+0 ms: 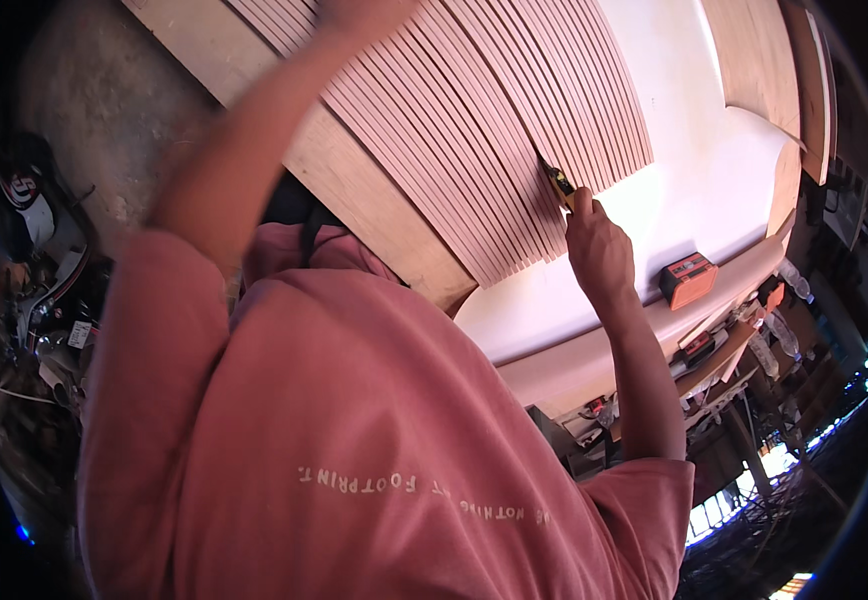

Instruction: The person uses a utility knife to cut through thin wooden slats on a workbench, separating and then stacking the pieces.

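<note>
Right hand (600, 246) grips a tool (560, 183), orange box (690, 283) nearby; grasp of left hand (364, 14) unclear.

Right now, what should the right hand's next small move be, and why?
Probably draw the black-and-yellow handheld tool slowly along the dark groove in the pinkish ribbed panel: the right hand grips it with its tip at that groove, and the left hand is well away, at the picture's top edge.

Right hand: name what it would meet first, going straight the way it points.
Probably the ribbed panel, just past the yellow-black utility knife the right hand grips; whether the tip touches is unclear.
</note>
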`<state>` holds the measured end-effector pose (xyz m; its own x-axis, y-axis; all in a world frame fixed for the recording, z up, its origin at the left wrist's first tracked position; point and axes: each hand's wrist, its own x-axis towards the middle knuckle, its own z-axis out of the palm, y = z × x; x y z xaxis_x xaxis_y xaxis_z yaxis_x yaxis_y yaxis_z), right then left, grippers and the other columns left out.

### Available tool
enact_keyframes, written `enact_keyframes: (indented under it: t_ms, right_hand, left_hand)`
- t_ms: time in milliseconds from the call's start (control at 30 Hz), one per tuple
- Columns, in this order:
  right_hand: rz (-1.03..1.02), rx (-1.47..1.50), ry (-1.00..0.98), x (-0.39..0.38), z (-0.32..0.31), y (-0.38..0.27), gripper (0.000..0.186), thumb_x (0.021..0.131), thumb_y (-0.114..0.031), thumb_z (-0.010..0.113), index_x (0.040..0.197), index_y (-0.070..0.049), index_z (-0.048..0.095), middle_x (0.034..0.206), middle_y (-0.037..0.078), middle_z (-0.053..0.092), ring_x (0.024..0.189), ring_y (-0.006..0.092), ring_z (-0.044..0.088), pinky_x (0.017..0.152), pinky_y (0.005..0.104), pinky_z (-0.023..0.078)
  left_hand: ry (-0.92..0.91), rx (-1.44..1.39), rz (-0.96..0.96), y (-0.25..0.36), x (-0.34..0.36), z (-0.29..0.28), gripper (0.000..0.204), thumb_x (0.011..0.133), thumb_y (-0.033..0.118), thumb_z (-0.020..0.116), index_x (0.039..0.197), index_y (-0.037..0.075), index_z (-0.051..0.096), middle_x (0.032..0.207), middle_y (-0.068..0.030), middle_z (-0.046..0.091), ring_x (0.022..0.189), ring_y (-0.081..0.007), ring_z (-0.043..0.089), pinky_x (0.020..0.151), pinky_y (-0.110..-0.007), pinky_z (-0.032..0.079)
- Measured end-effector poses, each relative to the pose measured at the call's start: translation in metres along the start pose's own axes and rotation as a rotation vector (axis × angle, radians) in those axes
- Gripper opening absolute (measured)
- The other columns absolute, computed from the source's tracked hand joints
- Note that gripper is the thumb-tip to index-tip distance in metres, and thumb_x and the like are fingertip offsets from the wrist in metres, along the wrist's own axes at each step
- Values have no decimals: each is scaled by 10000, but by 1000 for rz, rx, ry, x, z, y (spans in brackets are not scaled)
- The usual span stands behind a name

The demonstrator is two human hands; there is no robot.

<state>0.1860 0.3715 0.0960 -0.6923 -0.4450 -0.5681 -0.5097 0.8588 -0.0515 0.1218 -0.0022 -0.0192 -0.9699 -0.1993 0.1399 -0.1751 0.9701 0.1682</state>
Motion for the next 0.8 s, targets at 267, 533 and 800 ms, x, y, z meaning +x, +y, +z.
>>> enact_keyframes:
  t_ms: [267,533,800]
  right_hand:
    - [-14,22,-25,-17,8,18,69,1026,-105,497,1051,-48,468,893,181,665,702,380,713,601,459,596]
    - [20,16,-47,-47,23,43,40,1028,-87,479,1041,-54,458,872,171,655,671,370,705,574,451,591]
    - [38,14,-34,-64,32,54,54,1039,-101,479,1048,-51,459,887,168,668,682,355,715,583,446,596]
  left_hand:
    - [-133,-70,181,121,-93,-5,745,1060,609,383,1655,175,267,1694,-117,290,1581,-323,206,1289,-491,167]
    - [-124,-46,187,123,-92,1,748,1060,611,383,1661,185,249,1693,-126,284,1586,-312,192,1288,-492,171]
    - [-101,-68,202,123,-92,5,757,1058,597,405,1655,155,260,1690,-144,285,1583,-330,197,1280,-509,182]
